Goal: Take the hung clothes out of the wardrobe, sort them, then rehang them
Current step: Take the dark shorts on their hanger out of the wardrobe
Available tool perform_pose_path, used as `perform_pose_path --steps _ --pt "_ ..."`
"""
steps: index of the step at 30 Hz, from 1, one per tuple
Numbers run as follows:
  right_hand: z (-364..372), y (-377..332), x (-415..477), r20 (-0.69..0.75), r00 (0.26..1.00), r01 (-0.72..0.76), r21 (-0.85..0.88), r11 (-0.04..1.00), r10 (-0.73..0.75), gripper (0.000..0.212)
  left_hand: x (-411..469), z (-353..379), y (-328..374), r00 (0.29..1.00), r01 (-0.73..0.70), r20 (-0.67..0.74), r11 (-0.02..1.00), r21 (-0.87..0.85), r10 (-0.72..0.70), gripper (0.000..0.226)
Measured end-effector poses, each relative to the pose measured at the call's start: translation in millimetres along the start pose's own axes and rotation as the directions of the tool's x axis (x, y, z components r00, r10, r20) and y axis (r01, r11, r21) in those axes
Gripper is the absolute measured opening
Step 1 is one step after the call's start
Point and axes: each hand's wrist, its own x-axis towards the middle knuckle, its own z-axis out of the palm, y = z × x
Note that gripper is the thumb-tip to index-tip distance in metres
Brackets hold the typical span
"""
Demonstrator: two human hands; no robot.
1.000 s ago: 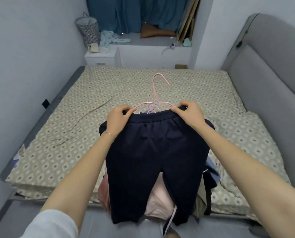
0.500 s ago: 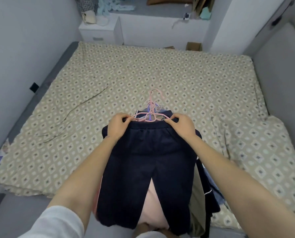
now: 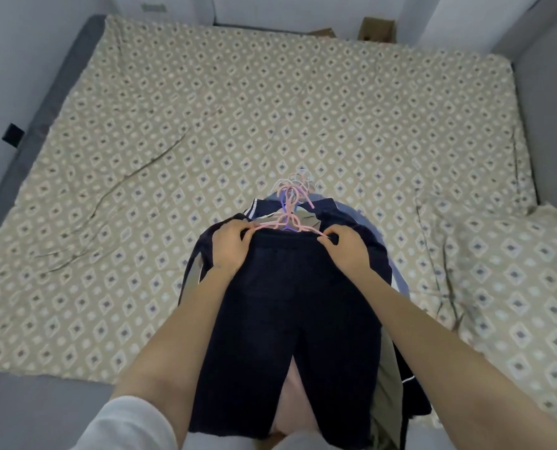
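A pair of dark navy trousers (image 3: 287, 336) on a pink hanger (image 3: 288, 222) tops a stack of hung clothes over the near edge of the bed (image 3: 205, 125). My left hand (image 3: 230, 248) grips the left end of the waistband and hanger. My right hand (image 3: 347, 250) pinches the right end. Under the trousers I see a pink garment (image 3: 291, 401), a beige one (image 3: 386, 384), blue fabric (image 3: 361, 219) and a dark piece with white stripes (image 3: 254, 206). Several hanger hooks (image 3: 295, 186) bunch together above the waistband.
The bed's patterned beige sheet spreads wide to the left and far side. A pillow in the same pattern (image 3: 498, 271) lies at the right. A grey headboard (image 3: 550, 92) runs along the right, a wall on the left. A cardboard box (image 3: 376, 29) stands beyond the bed.
The stack of clothes has come down onto the bed and the hanger hooks now lie lower and flatter. My view has tilted further down. Both hands keep their hold on the waistband.
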Motion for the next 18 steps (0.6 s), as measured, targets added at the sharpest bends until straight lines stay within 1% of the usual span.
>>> perform_pose_path --steps 2,5,8,10,15,17,18 --pt "9.2 1.5 4.7 0.005 1.000 -0.009 -0.049 0.999 0.009 0.021 2.2 4.6 -11.5 1.000 0.014 0.007 1.000 0.007 -0.014 0.024" --pt "13.1 -0.4 3.8 -0.004 1.000 -0.026 -0.129 0.991 0.026 0.041 -7.2 3.4 -24.5 0.999 0.035 0.013 0.999 0.010 -0.035 0.039" --pt "10.6 -9.6 -4.9 -0.035 0.999 -0.004 -0.177 0.984 -0.003 0.060 -28.2 -11.7 -23.6 0.997 0.059 -0.050 0.994 -0.096 -0.064 0.042" --pt "6.0 -22.3 -13.3 -0.042 0.998 0.039 -0.187 0.982 -0.048 0.064 -45.6 -21.8 -21.5 0.994 0.068 -0.084 0.994 -0.080 -0.075 0.046" --pt "-0.4 -62.9 -28.3 0.058 0.987 0.157 -0.253 0.955 -0.147 0.066 -95.1 -49.0 -19.0 0.987 0.147 -0.077 0.987 0.065 -0.142 0.055" --pt "3.3 -86.5 -40.2 0.142 0.962 0.268 -0.288 0.920 -0.235 0.067 -125.6 -66.4 -21.4 0.973 0.198 -0.139 0.973 0.116 -0.182 0.057" --pt "6.0 -94.7 -42.1 0.175 0.952 0.295 -0.301 0.907 -0.252 0.068 -132.8 -71.4 -22.5 0.970 0.210 -0.152 0.969 0.131 -0.190 0.057"
